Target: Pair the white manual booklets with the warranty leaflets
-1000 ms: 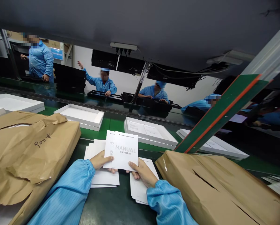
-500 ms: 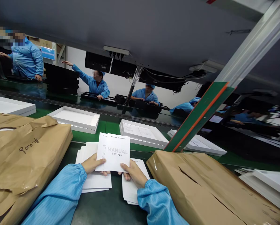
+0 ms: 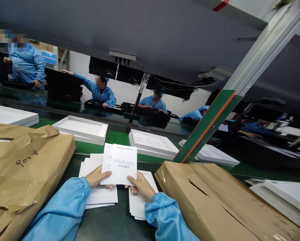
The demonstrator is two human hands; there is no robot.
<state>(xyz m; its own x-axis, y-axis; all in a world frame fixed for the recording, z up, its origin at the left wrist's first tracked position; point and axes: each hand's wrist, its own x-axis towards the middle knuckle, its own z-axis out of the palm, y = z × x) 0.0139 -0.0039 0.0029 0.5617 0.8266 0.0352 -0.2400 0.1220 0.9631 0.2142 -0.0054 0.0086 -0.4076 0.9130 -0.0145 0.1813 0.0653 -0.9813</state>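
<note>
My left hand (image 3: 97, 176) pinches a white printed leaflet (image 3: 107, 164) by its lower left edge. In front of it, overlapping most of it, is a white booklet marked MANUAL (image 3: 124, 172), whose lower right corner my right hand (image 3: 140, 184) grips between thumb and fingers. Both papers are held up together and face me. Below my left hand lies a stack of white leaflets (image 3: 102, 199) on the dark green bench. Another white stack (image 3: 137, 207) rests under my right hand.
Brown paper packages lie on the left (image 3: 46, 160) and right (image 3: 190, 197). Behind are open white boxes (image 3: 81, 129) and a white box with printed papers (image 3: 153, 142) on a green belt. A slanted post (image 3: 207, 125) stands at right. Co-workers in blue (image 3: 102, 95) sit beyond.
The view has shifted slightly. Both hands still hold the two papers in the same way. Across the line, a co-worker's outstretched arm has lowered onto the black stack.
</note>
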